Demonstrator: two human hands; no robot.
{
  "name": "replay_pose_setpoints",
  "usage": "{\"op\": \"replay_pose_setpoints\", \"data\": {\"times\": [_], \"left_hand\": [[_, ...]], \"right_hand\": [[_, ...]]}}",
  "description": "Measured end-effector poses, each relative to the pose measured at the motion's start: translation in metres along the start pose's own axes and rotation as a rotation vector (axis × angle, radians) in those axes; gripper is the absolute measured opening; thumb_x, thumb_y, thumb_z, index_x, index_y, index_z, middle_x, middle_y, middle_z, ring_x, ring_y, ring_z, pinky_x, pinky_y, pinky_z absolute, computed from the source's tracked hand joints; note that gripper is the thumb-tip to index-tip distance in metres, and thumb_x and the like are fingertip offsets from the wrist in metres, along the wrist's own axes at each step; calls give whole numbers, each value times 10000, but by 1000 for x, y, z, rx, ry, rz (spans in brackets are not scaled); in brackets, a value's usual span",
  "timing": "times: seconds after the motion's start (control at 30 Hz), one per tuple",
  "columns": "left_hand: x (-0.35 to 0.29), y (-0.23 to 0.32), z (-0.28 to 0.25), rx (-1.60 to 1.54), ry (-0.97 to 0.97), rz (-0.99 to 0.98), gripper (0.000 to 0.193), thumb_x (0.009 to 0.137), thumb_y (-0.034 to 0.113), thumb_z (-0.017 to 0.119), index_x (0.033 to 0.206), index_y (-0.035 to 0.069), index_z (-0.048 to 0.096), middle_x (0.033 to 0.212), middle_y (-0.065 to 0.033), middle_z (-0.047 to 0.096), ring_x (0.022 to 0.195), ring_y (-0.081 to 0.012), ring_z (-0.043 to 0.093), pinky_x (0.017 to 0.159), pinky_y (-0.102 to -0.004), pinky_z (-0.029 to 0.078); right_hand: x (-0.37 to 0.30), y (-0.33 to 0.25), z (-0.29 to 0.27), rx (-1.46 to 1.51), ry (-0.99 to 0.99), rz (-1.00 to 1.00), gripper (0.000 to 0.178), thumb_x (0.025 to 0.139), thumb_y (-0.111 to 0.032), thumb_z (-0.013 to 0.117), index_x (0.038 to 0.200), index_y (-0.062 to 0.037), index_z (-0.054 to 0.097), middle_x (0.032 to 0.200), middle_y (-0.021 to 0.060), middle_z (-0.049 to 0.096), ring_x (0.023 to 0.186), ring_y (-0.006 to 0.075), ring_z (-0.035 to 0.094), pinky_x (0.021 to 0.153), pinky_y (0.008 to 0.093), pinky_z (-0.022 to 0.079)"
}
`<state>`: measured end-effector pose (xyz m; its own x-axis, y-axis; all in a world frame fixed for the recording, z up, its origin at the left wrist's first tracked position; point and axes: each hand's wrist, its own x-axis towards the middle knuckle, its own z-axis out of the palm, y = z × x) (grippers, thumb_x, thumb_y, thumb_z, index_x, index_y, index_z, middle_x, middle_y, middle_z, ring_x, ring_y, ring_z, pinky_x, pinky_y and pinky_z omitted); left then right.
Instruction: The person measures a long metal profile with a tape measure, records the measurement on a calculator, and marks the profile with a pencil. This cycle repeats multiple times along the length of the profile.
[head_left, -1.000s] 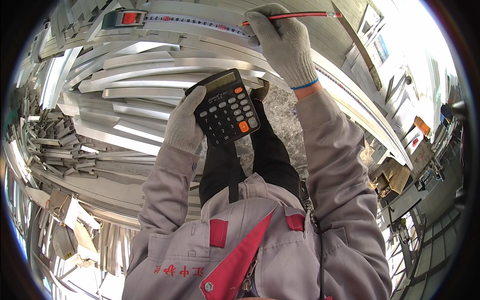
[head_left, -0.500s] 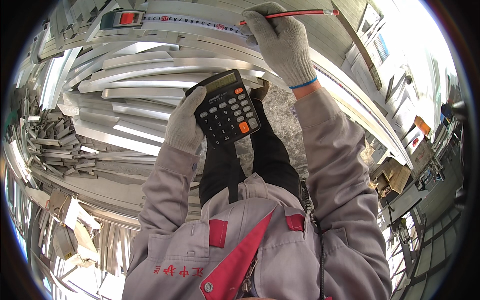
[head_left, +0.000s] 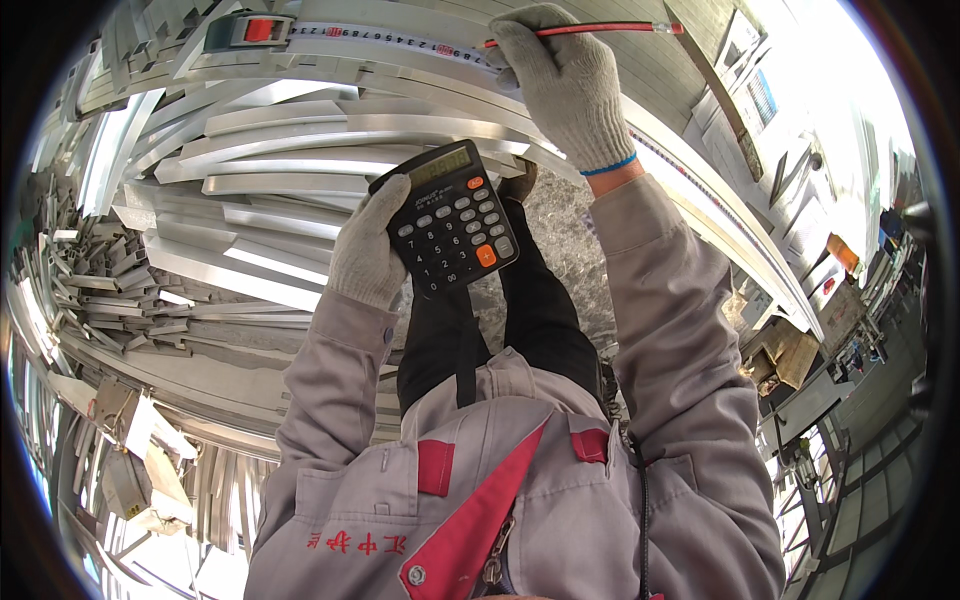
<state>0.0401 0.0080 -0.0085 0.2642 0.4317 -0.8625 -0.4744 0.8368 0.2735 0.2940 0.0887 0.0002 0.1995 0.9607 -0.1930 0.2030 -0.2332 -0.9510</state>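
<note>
In a pale knit glove, my left hand (head_left: 370,245) grips a black calculator (head_left: 452,225) by its left side, tilted, keys and display toward me. My right hand (head_left: 565,85), gloved the same way with a blue cuff edge, is closed on a red pencil (head_left: 600,28). One pencil end points left, close over the tape; the other sticks out to the right. A tape measure (head_left: 250,32) with a dark case and red button lies at the far left. Its white blade (head_left: 390,44) stretches right along a metal profile and passes beneath my right hand.
Stacked silvery metal profiles (head_left: 270,150) fill the space left of my legs. Short offcuts (head_left: 120,290) pile up farther left. A cardboard box (head_left: 785,355) stands at the right, and another box (head_left: 140,485) at the lower left.
Almost everything holds still. My right hand and the pencil have shifted very slightly to the right; the calculator stays in my left hand.
</note>
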Motion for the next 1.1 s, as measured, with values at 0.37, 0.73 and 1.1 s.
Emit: {"op": "replay_pose_setpoints", "data": {"times": [0.37, 0.73, 1.1], "left_hand": [[-1, -1, -7, 6, -13, 3, 409, 1059, 230, 699, 1357, -44, 638, 1177, -178, 757, 981, -257, 788, 835, -377, 693], [-3, -2, -10, 11, 6, 12, 419, 1051, 226, 712, 1361, -45, 637, 1163, -172, 758, 982, -251, 787, 841, -372, 691], [-5, -2, -13, -4, 17, 9, 402, 1056, 222, 705, 1354, -41, 644, 1172, -175, 758, 990, -256, 785, 849, -378, 690]], "right_hand": [[0, 3, 1, 20, 1, 16, 164, 1088, -133, 638, 1047, 17, 690, 810, 31, 703, 746, 103, 653, 693, 290, 552], [-1, 3, 2, 70, -1, 23, 157, 1094, -128, 630, 1055, 14, 683, 832, 33, 712, 769, 99, 663, 713, 287, 560], [-2, 4, 1, 23, -2, 8, 149, 1089, -121, 634, 1057, 15, 684, 831, 29, 713, 752, 99, 657, 702, 284, 556]]}}
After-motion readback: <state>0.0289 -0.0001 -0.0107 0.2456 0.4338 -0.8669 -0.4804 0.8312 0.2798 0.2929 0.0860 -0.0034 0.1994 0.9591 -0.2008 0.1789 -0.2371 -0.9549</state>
